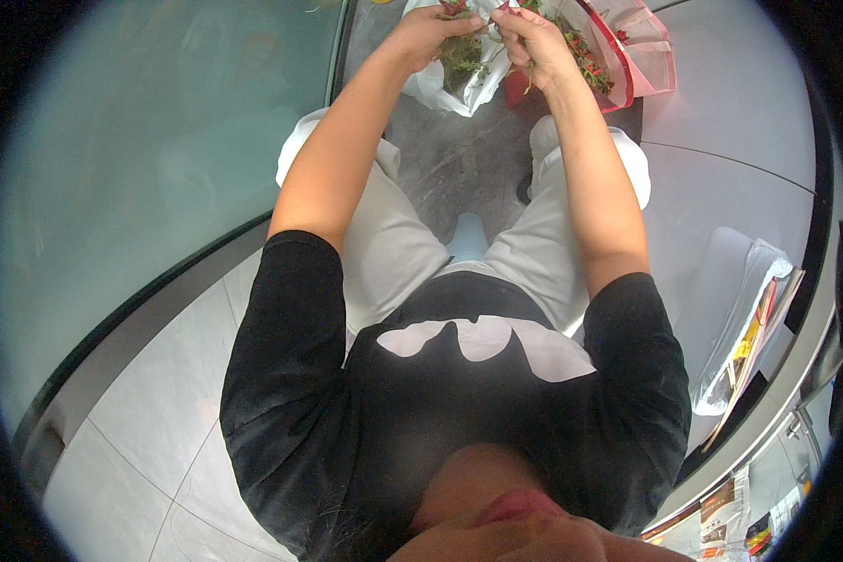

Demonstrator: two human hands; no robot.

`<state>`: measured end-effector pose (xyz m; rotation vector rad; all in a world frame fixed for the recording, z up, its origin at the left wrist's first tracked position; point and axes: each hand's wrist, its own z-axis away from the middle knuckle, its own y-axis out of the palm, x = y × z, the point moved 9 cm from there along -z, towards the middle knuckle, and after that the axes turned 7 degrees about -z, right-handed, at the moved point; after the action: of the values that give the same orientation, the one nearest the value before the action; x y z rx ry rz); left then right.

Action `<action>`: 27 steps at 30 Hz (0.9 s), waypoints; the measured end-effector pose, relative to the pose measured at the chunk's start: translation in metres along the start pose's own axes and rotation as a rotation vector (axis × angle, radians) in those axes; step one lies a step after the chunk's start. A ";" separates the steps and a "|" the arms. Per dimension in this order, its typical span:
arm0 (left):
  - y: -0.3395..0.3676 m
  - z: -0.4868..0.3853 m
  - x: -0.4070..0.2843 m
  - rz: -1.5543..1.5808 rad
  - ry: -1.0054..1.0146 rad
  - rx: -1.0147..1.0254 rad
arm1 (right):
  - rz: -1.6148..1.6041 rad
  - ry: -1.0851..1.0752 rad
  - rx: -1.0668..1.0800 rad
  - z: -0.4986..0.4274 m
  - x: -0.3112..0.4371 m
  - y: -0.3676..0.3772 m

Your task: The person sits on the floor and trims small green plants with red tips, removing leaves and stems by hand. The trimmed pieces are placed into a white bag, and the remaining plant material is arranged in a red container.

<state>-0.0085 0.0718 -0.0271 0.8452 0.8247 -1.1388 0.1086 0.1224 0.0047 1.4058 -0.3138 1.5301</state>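
Both my hands are together at the top of the view, in front of my knees. My left hand (432, 31) grips a small bunch of red peppers (454, 8), partly cut off by the frame's edge. The fingers of my right hand (534, 42) pinch a red pepper (504, 8), and a thin green stem hangs below them. Under my left hand an open white plastic bag (464, 100) holds a heap of green stems (461, 60). Behind my right wrist stands a red-rimmed, pink translucent bag (631, 70) with red peppers and greenery (586, 60) inside.
A frosted glass panel (161, 119) stands along my left, with a dark frame. Dark grey stone floor (449, 154) shows between my knees, near a pale blue stool edge (468, 239). At right, a plastic-wrapped bundle (737, 323) with sticks rests by grey panels (730, 190).
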 end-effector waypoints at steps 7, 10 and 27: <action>-0.018 -0.011 0.019 -0.004 -0.132 -0.095 | 0.032 -0.032 -0.106 -0.001 -0.001 -0.009; -0.018 -0.010 0.008 0.163 -0.035 -0.115 | -0.017 -0.011 -0.121 -0.003 -0.006 -0.012; -0.004 0.001 -0.003 0.142 -0.014 -0.108 | 0.133 -0.022 -0.166 -0.007 -0.015 -0.012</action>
<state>-0.0131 0.0713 -0.0244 0.7928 0.7946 -0.9659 0.1110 0.1262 -0.0156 1.2926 -0.5444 1.5587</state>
